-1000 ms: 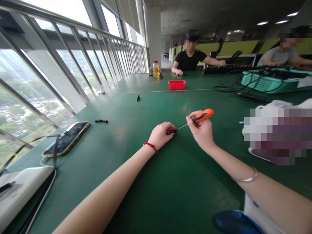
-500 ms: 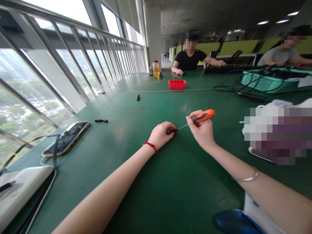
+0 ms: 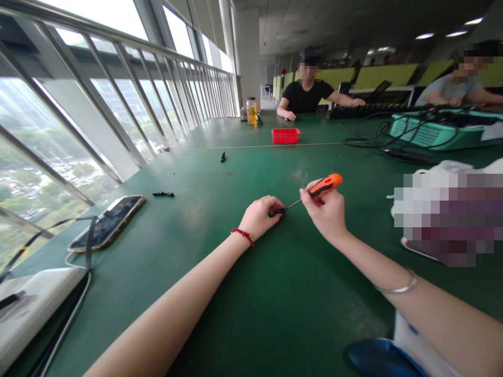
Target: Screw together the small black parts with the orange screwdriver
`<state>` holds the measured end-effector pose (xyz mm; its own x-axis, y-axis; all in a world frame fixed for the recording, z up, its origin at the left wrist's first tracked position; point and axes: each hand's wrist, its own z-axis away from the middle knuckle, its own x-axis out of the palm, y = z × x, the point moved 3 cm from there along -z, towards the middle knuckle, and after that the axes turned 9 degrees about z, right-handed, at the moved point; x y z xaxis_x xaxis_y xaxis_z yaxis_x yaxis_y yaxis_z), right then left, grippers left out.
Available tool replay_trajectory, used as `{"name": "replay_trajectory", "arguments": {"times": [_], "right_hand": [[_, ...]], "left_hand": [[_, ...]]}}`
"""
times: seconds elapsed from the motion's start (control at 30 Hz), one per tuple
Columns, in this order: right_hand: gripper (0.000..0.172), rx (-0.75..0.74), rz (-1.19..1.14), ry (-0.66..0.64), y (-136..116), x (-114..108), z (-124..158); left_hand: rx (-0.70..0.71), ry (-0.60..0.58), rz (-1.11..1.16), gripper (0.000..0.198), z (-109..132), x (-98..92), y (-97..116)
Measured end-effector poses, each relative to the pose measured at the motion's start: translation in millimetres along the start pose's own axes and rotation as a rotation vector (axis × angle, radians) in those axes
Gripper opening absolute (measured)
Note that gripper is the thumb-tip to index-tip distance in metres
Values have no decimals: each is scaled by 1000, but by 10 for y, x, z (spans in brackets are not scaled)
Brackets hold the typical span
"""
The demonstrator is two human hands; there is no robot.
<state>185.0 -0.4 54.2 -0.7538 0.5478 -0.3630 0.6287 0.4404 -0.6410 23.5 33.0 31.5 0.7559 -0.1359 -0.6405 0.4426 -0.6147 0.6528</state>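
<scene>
My left hand (image 3: 258,215) is curled into a fist on the green table (image 3: 275,293), pinning a small black part (image 3: 276,211) that pokes out from under its fingers. My right hand (image 3: 326,212) grips an orange-handled screwdriver (image 3: 324,185); its thin shaft slants down to the left and its tip meets the black part. A red cord circles my left wrist and a thin silver bangle my right forearm.
A phone (image 3: 107,222) lies left of my arm, with a black cable and a white case nearer the corner. Small black pieces (image 3: 163,194) and a red bin (image 3: 285,136) sit farther up. Two people sit at the far end by a teal basket (image 3: 432,131) and cables.
The screwdriver handle has shifted slightly up and left in my right hand. My left hand has stayed put on the black part.
</scene>
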Motion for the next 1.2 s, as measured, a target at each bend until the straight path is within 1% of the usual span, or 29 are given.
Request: {"name": "replay_trajectory", "arguments": {"times": [0.07, 0.17, 0.23, 0.33, 0.53, 0.67, 0.8, 0.9, 1.03, 1.1, 1.2], "right_hand": [[22, -13, -17, -12, -35, -11, -3], [19, -20, -72, -35, -53, -9, -4], [18, -2, -113, -21, -36, -3, -4], [25, 24, -173, 5, 2, 9, -5], [21, 68, -127, -25, 23, 22, -15], [18, 68, -178, -37, 19, 16, -12], [25, 21, -220, -15, 26, 7, -9], [23, 25, -220, -11, 25, 9, -8], [18, 76, -191, -38, 6, 21, -4], [19, 76, -194, -41, -4, 21, -1], [24, 32, -222, -23, -14, 12, 2]], "left_hand": [[5, 1, 1, 17, 1, 3, -6], [9, -2, 5, 17, 1, 7, -10], [7, -6, 4, 18, 1, 6, -8], [7, -12, 2, 18, 0, 2, -6], [0, -13, -3, 16, 5, 2, -21], [6, -14, -7, 16, 4, 3, -18], [8, -12, -7, 16, 5, -2, -7], [9, -8, -4, 15, 7, -4, -5], [9, -10, -4, 16, 5, 0, -15], [10, -11, -3, 16, 3, 1, -20], [8, -12, -1, 17, 3, 2, -21]]}}
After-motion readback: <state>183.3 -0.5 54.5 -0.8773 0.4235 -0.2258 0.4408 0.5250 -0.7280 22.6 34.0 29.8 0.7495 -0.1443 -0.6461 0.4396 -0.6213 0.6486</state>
